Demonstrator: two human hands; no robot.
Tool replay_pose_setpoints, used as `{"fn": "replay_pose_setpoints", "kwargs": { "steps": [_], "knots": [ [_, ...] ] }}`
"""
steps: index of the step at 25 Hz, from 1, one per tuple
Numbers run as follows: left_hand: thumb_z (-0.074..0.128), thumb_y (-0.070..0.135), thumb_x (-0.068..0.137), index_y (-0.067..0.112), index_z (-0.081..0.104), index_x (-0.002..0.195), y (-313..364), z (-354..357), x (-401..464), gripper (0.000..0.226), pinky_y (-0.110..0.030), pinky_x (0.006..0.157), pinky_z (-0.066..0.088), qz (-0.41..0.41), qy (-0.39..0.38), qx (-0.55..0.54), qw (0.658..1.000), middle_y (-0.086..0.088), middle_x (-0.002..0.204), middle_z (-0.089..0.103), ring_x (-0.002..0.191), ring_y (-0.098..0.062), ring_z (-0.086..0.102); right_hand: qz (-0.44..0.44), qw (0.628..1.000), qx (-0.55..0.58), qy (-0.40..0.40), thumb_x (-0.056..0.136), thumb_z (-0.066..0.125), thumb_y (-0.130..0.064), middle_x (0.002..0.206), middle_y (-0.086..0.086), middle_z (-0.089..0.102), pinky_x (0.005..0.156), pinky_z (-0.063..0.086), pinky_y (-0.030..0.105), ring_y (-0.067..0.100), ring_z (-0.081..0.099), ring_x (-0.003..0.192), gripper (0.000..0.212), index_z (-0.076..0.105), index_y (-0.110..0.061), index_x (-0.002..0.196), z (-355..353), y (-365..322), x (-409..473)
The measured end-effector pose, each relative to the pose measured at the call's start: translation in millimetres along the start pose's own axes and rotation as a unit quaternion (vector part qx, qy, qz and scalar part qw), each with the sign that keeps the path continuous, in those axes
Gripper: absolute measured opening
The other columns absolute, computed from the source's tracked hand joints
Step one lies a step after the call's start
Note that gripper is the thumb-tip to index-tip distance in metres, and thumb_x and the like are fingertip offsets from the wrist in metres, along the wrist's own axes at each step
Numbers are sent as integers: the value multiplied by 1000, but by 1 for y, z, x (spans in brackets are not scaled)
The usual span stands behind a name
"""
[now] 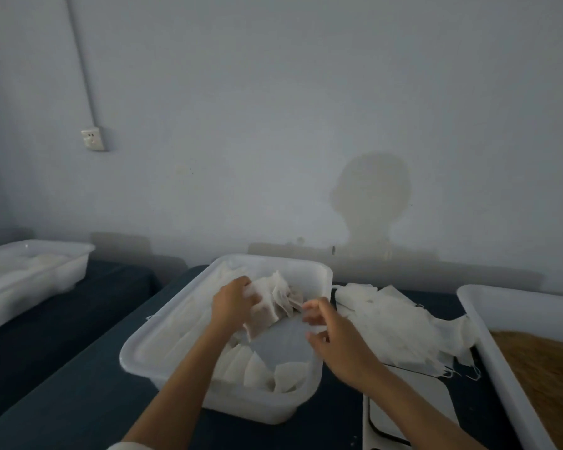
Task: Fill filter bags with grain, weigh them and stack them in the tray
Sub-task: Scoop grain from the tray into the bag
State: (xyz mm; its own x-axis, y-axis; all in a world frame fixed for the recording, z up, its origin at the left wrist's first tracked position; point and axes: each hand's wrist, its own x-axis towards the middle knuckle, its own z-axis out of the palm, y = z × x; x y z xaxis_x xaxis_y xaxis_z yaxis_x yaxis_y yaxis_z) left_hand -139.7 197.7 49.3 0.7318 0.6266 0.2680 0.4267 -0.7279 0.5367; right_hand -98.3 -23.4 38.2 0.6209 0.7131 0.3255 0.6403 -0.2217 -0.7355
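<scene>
Against a pale wall, on the dark table (78, 401), the left hand (233, 305) grips a bunch of filled filter bags (273, 306) over the white tray (163, 336), while the right hand (333, 339), fingers loosely spread, hovers beside them holding nothing.

Tray (163, 339) lies centre, empty bags (390, 323) right, grain tray (478, 323) beyond.

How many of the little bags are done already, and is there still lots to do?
Some are done: filled bags line the near side of the middle tray; too blurry to count. In hand: the left hand grips a small bunch of filled bags over that tray, the right hand beside it. Left to do: a pile of empty bags and plenty of grain in the right tray.
</scene>
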Motion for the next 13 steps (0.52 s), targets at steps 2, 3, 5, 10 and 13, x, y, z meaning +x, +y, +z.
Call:
{"fn": "replay_pose_setpoints", "kwargs": {
  "steps": [2, 3, 5, 10, 13],
  "knots": [
    [62, 25, 89, 11, 53, 97, -30, 7, 15, 19, -30, 77, 40, -31, -61, 3, 998, -14, 109, 64, 100, -29, 59, -8, 998, -42, -45, 93, 55, -20, 124, -16, 51, 93, 40, 16, -2, 47, 114, 38, 41, -37, 124, 14, 6, -3],
    [62, 24, 90, 10, 52, 98, -41, 12, 20, 19, -30, 80, 40, -37, -91, 8, 995, -15, 115, 61, 105, -29, 57, -11, 996, -59, -60, 93, 54, -22, 123, -18, 49, 90, 36, 14, -2, 45, 114, 38, 40, -38, 124, 19, 8, -4],
    [59, 22, 92, 8, 53, 117, -55, 19, 28, 30, -31, 90, 42, -50, -147, 30, 987, -15, 128, 54, 116, -29, 51, -16, 994, -76, -80, 93, 54, -25, 123, -18, 48, 89, 32, 13, -1, 42, 114, 36, 41, -39, 123, 25, 13, -5],
    [57, 25, 91, 7, 41, 132, -66, 19, 31, 48, -31, 90, 48, -98, -197, 163, 962, -10, 131, 50, 116, -25, 54, -17, 991, -82, -106, 93, 52, -28, 125, -16, 49, 95, 32, 18, 2, 40, 118, 33, 42, -36, 124, 23, 14, -5],
    [60, 27, 88, 13, 42, 131, -65, 15, 27, 49, -29, 89, 47, -102, -184, 253, 944, -3, 122, 56, 110, -20, 56, -5, 994, -17, -104, 93, 54, -24, 119, -21, 53, 90, 35, 9, -8, 46, 113, 27, 46, -40, 114, 14, 13, -4]
  ]
}}
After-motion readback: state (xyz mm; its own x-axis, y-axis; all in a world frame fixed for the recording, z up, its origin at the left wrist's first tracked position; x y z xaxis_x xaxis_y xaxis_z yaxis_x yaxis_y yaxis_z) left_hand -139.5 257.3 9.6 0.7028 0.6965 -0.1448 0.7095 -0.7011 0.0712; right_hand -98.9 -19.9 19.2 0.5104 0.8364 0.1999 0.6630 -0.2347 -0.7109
